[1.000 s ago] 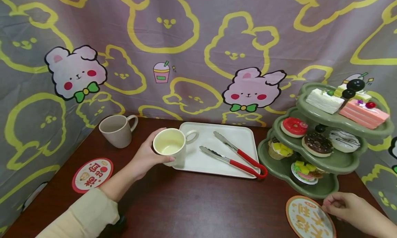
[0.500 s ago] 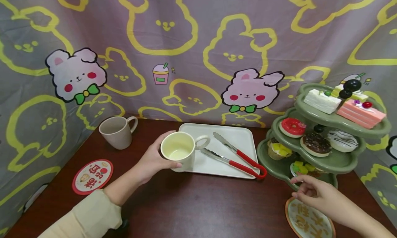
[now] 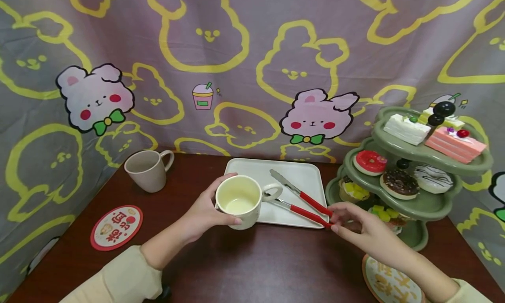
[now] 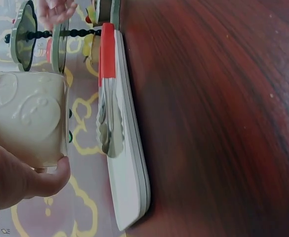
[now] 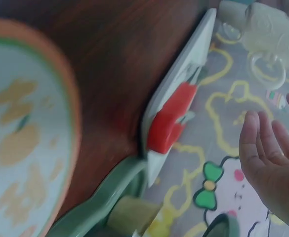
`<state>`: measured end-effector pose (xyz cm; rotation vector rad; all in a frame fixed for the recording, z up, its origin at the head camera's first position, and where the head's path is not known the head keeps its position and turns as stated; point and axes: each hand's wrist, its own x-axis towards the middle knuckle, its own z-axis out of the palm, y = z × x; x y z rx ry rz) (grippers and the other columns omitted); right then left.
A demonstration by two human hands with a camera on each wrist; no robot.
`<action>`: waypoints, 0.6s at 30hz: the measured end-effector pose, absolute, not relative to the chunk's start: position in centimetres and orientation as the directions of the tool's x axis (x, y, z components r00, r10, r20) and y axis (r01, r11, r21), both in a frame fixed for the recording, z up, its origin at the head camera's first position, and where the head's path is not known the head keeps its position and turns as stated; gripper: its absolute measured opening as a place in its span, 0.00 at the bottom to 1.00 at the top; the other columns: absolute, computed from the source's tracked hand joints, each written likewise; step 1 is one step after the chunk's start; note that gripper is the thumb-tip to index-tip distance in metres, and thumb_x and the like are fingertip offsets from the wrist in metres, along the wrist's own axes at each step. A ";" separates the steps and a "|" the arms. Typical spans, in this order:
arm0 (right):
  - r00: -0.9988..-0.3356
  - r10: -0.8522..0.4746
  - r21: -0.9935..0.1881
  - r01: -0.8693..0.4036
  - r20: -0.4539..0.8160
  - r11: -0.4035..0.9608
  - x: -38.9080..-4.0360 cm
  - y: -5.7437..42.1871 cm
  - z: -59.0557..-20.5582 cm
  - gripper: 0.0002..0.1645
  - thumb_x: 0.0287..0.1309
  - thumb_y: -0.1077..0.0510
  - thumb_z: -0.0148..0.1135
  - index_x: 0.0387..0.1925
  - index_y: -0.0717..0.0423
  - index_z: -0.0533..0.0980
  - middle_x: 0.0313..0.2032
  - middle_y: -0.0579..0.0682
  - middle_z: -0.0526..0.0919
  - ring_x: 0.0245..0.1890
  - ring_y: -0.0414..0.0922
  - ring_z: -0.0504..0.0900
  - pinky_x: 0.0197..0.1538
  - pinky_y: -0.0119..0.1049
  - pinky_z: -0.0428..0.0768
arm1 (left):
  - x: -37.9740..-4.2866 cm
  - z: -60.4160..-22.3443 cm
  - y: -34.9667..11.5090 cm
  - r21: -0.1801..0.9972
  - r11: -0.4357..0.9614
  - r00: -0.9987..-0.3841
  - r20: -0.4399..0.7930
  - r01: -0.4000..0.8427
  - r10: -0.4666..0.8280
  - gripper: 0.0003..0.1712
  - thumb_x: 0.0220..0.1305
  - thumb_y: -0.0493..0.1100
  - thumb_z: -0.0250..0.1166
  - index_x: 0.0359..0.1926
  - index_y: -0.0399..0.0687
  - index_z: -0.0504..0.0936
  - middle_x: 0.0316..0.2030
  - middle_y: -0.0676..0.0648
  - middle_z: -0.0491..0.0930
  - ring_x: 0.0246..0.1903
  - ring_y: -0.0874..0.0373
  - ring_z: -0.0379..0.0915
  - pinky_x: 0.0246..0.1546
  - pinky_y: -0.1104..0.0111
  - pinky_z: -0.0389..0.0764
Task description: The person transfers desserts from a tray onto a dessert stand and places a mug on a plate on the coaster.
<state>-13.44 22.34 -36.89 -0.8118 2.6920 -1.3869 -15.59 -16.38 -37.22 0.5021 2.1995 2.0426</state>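
A cream mug (image 3: pixel 247 216) is in my left hand (image 3: pixel 207 213), gripped round its body with the thumb on the near side. The mug is raised off the table, in front of the white tray (image 3: pixel 246 167), its handle pointing right. My right hand (image 3: pixel 367 230) is relaxed, with its fingers loosely bent. In the head view it overlaps the end of the red-handled tongs (image 3: pixel 309 216) lying on the tray. The right wrist view shows those fingers (image 5: pixel 252 138) apart from the tongs (image 5: pixel 170 121) and holding nothing, facing the mug (image 5: pixel 272 34).
A green tiered stand (image 3: pixel 434 210) with cakes and donuts stands at the right. At the back left is a greyish mug (image 3: pixel 146 173), with a red-rimmed coaster (image 3: pixel 117 228) nearer the front. An orange-rimmed coaster (image 3: pixel 388 281) lies below the right forearm. A patterned curtain (image 3: pixel 232 88) hangs behind.
My left hand has carried the cream mug rightward and a little nearer. My right hand has left the orange-rimmed coaster and moved left, past the stand's front, towards the mug.
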 end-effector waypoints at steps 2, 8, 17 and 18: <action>-0.850 -0.459 -0.777 -0.465 0.258 0.424 -13.6 21.5 -36.7 0.20 0.65 0.68 0.66 0.57 0.62 0.76 0.43 0.51 0.83 0.43 0.38 0.82 0.41 0.32 0.85 | -15.5 -37.2 -16.1 0.985 0.040 -0.939 0.149 0.169 0.311 0.57 0.41 0.26 0.80 0.74 0.41 0.64 0.63 0.35 0.70 0.56 0.41 0.69 0.55 0.59 0.77; -0.835 -0.473 -0.833 -0.457 0.282 0.311 -13.9 19.1 -36.0 0.23 0.63 0.68 0.68 0.59 0.63 0.74 0.54 0.58 0.81 0.51 0.38 0.83 0.48 0.34 0.85 | -15.2 -37.3 -15.3 0.989 0.008 -0.929 0.134 0.145 0.345 0.59 0.39 0.27 0.80 0.75 0.42 0.64 0.63 0.37 0.71 0.57 0.42 0.69 0.54 0.58 0.78; -0.822 -0.511 -0.900 -0.394 0.253 0.187 -14.0 16.7 -35.9 0.28 0.64 0.67 0.67 0.64 0.65 0.70 0.58 0.65 0.76 0.56 0.42 0.82 0.52 0.38 0.85 | -14.3 -37.7 -13.9 0.992 -0.044 -0.900 0.124 0.116 0.417 0.60 0.39 0.26 0.80 0.75 0.43 0.63 0.63 0.38 0.70 0.56 0.42 0.70 0.53 0.56 0.81; -0.826 -0.507 -0.903 -0.387 0.247 0.190 -14.0 16.6 -36.0 0.28 0.64 0.66 0.68 0.64 0.65 0.70 0.58 0.65 0.77 0.56 0.43 0.82 0.52 0.39 0.85 | -14.2 -37.8 -13.8 0.992 -0.051 -0.897 0.125 0.114 0.424 0.60 0.39 0.26 0.80 0.75 0.43 0.63 0.63 0.37 0.70 0.55 0.42 0.70 0.52 0.56 0.82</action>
